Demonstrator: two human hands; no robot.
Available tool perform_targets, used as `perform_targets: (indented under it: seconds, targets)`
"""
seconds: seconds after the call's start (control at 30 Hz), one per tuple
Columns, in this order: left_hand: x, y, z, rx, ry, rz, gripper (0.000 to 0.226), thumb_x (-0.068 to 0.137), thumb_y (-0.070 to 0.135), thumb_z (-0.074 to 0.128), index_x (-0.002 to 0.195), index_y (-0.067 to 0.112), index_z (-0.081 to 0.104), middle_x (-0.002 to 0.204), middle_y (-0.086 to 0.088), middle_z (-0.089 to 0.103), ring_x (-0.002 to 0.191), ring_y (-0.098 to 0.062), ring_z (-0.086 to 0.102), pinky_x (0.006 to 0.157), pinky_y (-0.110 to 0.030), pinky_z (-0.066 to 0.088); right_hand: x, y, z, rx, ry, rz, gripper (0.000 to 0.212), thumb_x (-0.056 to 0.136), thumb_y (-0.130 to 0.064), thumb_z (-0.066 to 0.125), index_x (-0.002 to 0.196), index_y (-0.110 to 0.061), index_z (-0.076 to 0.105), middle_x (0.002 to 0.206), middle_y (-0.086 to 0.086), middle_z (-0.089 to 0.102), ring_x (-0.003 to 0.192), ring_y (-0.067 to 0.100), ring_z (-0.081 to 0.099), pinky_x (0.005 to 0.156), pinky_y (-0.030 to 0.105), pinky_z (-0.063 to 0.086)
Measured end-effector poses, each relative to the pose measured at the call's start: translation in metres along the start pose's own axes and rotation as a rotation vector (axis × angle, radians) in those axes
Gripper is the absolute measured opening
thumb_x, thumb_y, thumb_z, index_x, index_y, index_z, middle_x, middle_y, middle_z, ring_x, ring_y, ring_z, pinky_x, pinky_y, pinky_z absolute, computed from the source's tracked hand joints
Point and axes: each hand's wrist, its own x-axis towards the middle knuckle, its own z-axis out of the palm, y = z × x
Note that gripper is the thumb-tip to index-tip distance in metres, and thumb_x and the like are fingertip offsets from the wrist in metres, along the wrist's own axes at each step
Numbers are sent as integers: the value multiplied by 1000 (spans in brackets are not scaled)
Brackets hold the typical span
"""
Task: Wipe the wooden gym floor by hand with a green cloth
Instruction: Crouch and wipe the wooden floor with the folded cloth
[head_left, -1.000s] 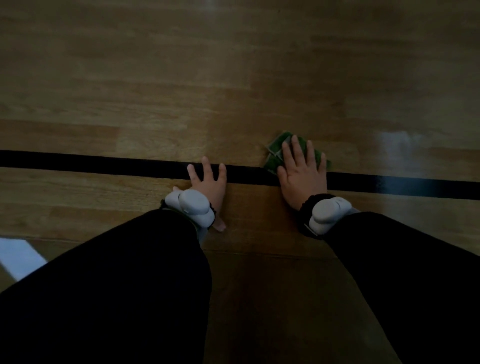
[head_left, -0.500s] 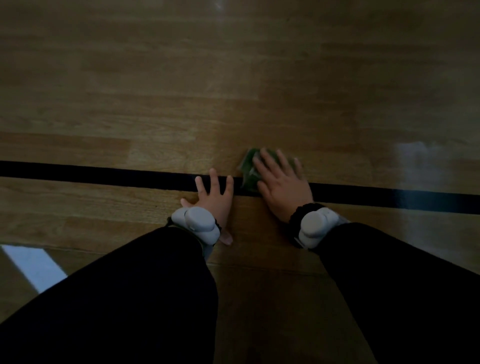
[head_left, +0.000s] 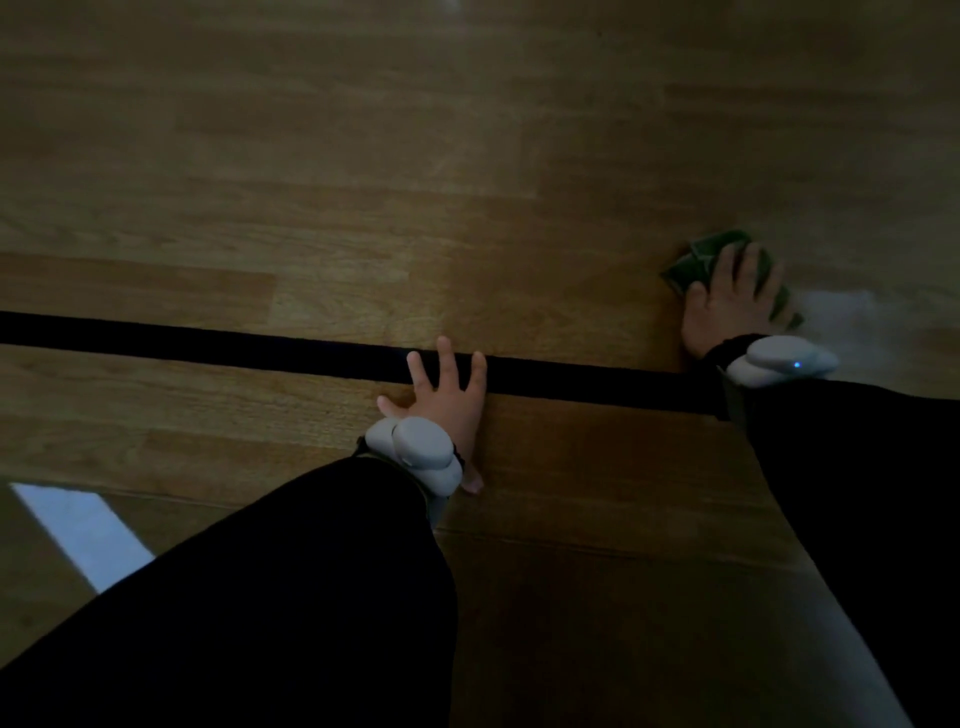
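Head | right hand flat on green cloth, slid rightward | left hand splayed, unmoved on floor

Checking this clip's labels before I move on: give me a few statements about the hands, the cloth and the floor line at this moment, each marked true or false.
1. The right hand presses flat on the green cloth. True.
2. The cloth lies on the near side of the black line. False: it lies beyond the line.
3. The left hand holds a second cloth. False: it rests bare on the wooden floor, fingers spread.
4. The left fingertips reach onto the black line. True.
5. Both wrists carry a white device. True.
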Motion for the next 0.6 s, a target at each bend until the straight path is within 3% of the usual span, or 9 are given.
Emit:
perform_targets:
  seconds: [0.33, 0.47, 0.53, 0.6]
  targets:
    - [0, 3, 2, -13, 41, 2, 134, 63, 23, 87, 149, 30, -17, 152, -9, -34, 140, -44, -22, 103, -76, 11, -51, -121, 26, -120, -102, -488, 58, 102, -39, 23, 153, -26, -1, 160, -3, -11, 147, 27, -9, 117, 51, -2]
    - [3, 2, 0, -137, 51, 5, 92, 91, 25, 62, 150, 36, -7, 154, -3, -31, 141, -40, -23, 104, -73, 5, -80, -155, 48, -165, -98, -662, 56, 102, -40, 22, 153, -28, 2, 160, -6, -9, 147, 23, -11, 116, 48, -5]
    - [2, 3, -1, -150, 67, 2, 87, 93, 26, 58, 151, 36, -6, 155, -3, -30, 141, -40, -23, 104, -73, 5, -79, -153, 51, -166, -84, -681, 55, 102, -41, 21, 153, -30, 3, 160, -8, -8, 147, 21, -11, 117, 46, -6]
    - [1, 4, 1, -118, 75, -3, 96, 89, 23, 64, 151, 33, -9, 155, -5, -29, 141, -41, -22, 104, -74, 7, -75, -146, 50, -163, -75, -709, 54, 102, -42, 20, 153, -32, 3, 160, -9, -7, 147, 20, -10, 117, 44, -6]
